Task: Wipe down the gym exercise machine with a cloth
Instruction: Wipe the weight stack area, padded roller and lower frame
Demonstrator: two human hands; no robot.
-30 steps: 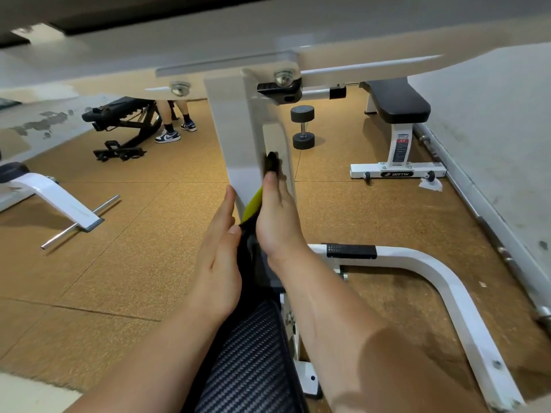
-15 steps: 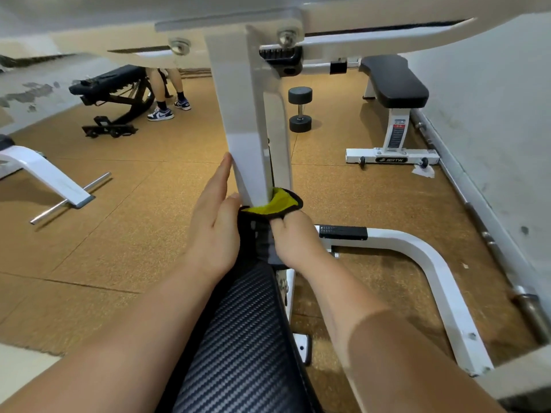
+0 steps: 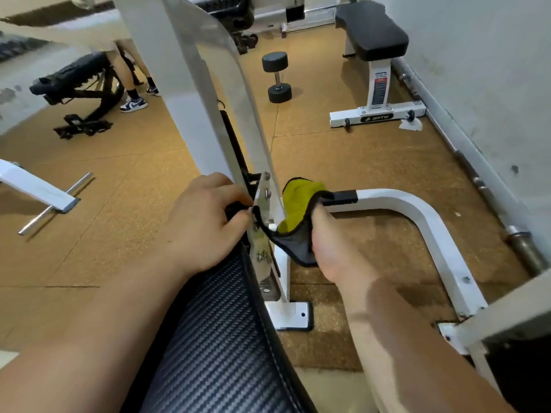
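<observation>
The white upright post (image 3: pixel 190 93) of the exercise machine rises in front of me, with a bolted steel bracket (image 3: pixel 262 222) at its foot above the black carbon-pattern seat pad (image 3: pixel 214 338). A yellow and grey cloth (image 3: pixel 295 213) with a black edge is looped around the bracket. My left hand (image 3: pixel 205 222) pinches one end of the cloth on the left of the post. My right hand (image 3: pixel 334 251) grips the other end on the right, beside the white curved base tube (image 3: pixel 417 210).
A white flat bench (image 3: pixel 375 70) stands at the back right along the wall (image 3: pixel 492 70), and a black dumbbell (image 3: pixel 277 76) stands on the cork floor. A black incline bench (image 3: pixel 77 93) and a person's legs (image 3: pixel 131 81) are at the back left. A barbell (image 3: pixel 489 198) lies along the wall.
Both hands have slid the cloth down the post to the bracket at its foot. The left hand, earlier flat against the post, now pinches the cloth. The view has tilted downward.
</observation>
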